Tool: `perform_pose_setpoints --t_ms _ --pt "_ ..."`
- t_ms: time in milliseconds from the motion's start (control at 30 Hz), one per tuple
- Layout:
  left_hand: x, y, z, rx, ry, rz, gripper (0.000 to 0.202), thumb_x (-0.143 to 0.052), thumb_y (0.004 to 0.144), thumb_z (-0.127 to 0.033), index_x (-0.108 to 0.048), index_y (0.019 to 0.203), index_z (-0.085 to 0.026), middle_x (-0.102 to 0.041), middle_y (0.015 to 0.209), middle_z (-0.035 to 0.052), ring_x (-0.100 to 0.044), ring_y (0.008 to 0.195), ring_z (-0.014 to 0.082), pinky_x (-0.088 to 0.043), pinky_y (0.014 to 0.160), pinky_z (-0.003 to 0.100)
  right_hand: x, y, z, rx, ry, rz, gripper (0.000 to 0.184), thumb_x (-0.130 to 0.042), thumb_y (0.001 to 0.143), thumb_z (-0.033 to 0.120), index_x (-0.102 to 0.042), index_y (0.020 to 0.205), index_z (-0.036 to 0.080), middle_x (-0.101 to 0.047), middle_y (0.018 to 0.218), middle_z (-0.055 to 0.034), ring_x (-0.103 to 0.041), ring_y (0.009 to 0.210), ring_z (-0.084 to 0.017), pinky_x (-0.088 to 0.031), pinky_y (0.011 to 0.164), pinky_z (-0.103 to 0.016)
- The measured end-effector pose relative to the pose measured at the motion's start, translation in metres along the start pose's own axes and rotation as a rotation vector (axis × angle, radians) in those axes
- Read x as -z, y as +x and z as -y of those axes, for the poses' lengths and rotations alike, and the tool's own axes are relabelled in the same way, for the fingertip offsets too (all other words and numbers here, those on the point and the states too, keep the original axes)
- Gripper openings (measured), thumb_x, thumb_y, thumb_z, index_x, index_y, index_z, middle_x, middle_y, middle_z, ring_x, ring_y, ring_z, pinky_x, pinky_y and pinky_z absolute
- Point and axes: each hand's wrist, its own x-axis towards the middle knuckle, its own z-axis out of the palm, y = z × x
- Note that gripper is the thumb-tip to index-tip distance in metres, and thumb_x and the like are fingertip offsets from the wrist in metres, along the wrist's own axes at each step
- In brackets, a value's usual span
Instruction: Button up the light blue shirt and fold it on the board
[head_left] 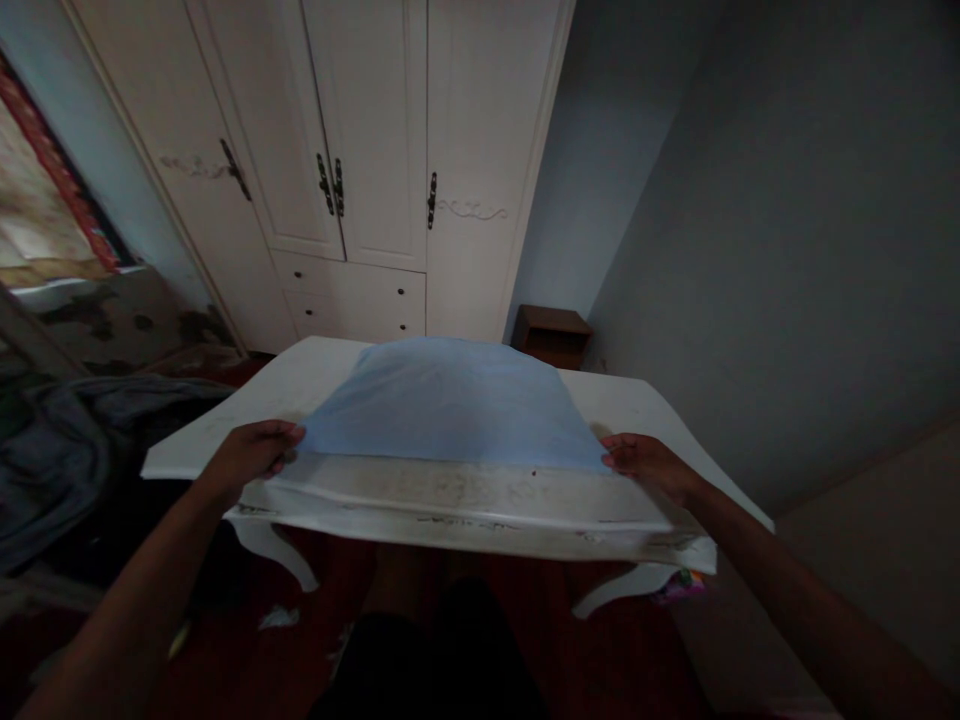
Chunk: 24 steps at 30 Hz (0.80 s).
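A light blue cloth (450,405) lies spread over the middle of a white table (622,400), its near edge stretched almost straight from side to side. At the near left corner of the cloth, my left hand (259,452) is closed, pinching the corner between thumb and fingers. My right hand (645,462) pinches the near right corner the same way. Between the cloth's near edge and the table's front edge shows a strip of worn white tabletop with faint grey marks and a small dark speck.
Behind the table stands a white wardrobe (367,120) with dark handles. A small brown cabinet (553,335) is at the back right, near the grey wall (795,200). Dark clothes (67,450) are heaped on the left. My legs are under the table's front edge, above a red floor (592,660).
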Motion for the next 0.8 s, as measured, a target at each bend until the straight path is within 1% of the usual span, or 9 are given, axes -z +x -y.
perform_pose_setpoints --t_ms 100,167,233,333,400,500,667,767,800 --pt "0.000 -0.002 -0.002 -0.017 -0.010 0.033 0.043 -0.067 0.052 -0.060 -0.052 0.059 -0.020 -0.047 0.046 -0.0028 -0.041 0.044 0.0109 -0.032 0.045 0.024 -0.002 -0.007 -0.006 0.027 0.001 -0.004 0.042 -0.081 0.056 0.041 -0.066 0.089 0.021 -0.071 0.080 -0.0026 -0.064 0.075 -0.019 -0.049 0.075 -0.034" --pt "0.000 -0.003 -0.006 -0.015 0.045 0.085 0.046 -0.067 0.053 -0.062 -0.048 0.054 -0.020 -0.046 0.043 -0.0023 -0.041 0.043 0.0113 -0.034 0.046 0.025 -0.004 -0.007 -0.006 0.019 -0.003 -0.009 0.042 -0.081 0.055 0.040 -0.066 0.088 0.021 -0.071 0.080 -0.0023 -0.065 0.076 -0.019 -0.049 0.077 -0.034" --pt "-0.001 -0.001 -0.011 0.005 0.105 0.105 0.047 -0.067 0.054 -0.064 -0.049 0.055 -0.020 -0.047 0.042 -0.0016 -0.042 0.041 0.0122 -0.034 0.045 0.026 -0.006 -0.004 -0.002 0.001 -0.008 0.002 0.042 -0.082 0.054 0.043 -0.066 0.087 0.021 -0.070 0.079 -0.0016 -0.063 0.073 -0.018 -0.048 0.073 -0.032" --pt "-0.003 0.004 -0.013 0.022 0.151 0.111 0.049 -0.068 0.054 -0.066 -0.054 0.064 -0.020 -0.049 0.042 -0.0015 -0.042 0.040 0.0125 -0.033 0.042 0.025 -0.011 0.004 0.007 -0.006 -0.045 0.006 0.042 -0.075 0.060 0.055 -0.066 0.081 0.019 -0.063 0.064 0.0012 -0.054 0.057 -0.013 -0.041 0.056 -0.026" --pt "-0.003 0.008 -0.010 0.010 0.147 0.100 0.049 -0.068 0.054 -0.066 -0.056 0.068 -0.020 -0.048 0.042 -0.0021 -0.041 0.038 0.0120 -0.032 0.041 0.025 -0.014 0.009 0.011 -0.014 -0.058 -0.008 0.045 -0.072 0.061 0.060 -0.065 0.078 0.019 -0.058 0.057 0.0026 -0.047 0.050 -0.011 -0.034 0.050 -0.025" --pt "-0.001 0.013 -0.005 -0.016 0.156 0.083 0.045 -0.063 0.057 -0.064 -0.056 0.067 -0.020 -0.046 0.041 -0.0021 -0.040 0.037 0.0128 -0.032 0.041 0.025 -0.016 0.014 0.010 -0.046 -0.061 0.001 0.046 -0.075 0.054 0.059 -0.062 0.073 0.019 -0.058 0.057 0.0027 -0.047 0.050 -0.012 -0.033 0.050 -0.025" --pt "0.011 0.020 0.006 -0.018 0.375 -0.044 0.028 -0.053 0.067 -0.049 -0.057 0.065 -0.021 -0.054 0.051 0.0014 -0.054 0.049 0.0192 -0.038 0.045 0.027 -0.008 0.018 0.002 -0.069 -0.218 0.013 0.045 -0.071 0.054 0.060 -0.055 0.062 0.018 -0.047 0.047 0.0057 -0.038 0.045 -0.009 -0.027 0.048 -0.025" --pt "0.014 0.025 0.010 0.034 0.397 -0.034 0.032 -0.043 0.078 -0.050 -0.055 0.070 -0.021 -0.055 0.051 0.0003 -0.056 0.049 0.0190 -0.041 0.046 0.027 -0.002 0.023 0.002 -0.067 -0.294 0.089 0.045 -0.068 0.059 0.061 -0.054 0.061 0.018 -0.048 0.048 0.0045 -0.039 0.044 -0.009 -0.029 0.047 -0.025" --pt "0.014 0.026 0.010 0.034 0.387 -0.043 0.034 -0.040 0.081 -0.051 -0.055 0.073 -0.021 -0.057 0.054 0.0005 -0.057 0.050 0.0189 -0.043 0.048 0.027 0.000 0.025 0.004 -0.061 -0.320 0.087 0.044 -0.066 0.061 0.061 -0.055 0.063 0.018 -0.051 0.050 0.0034 -0.042 0.045 -0.010 -0.031 0.047 -0.025"
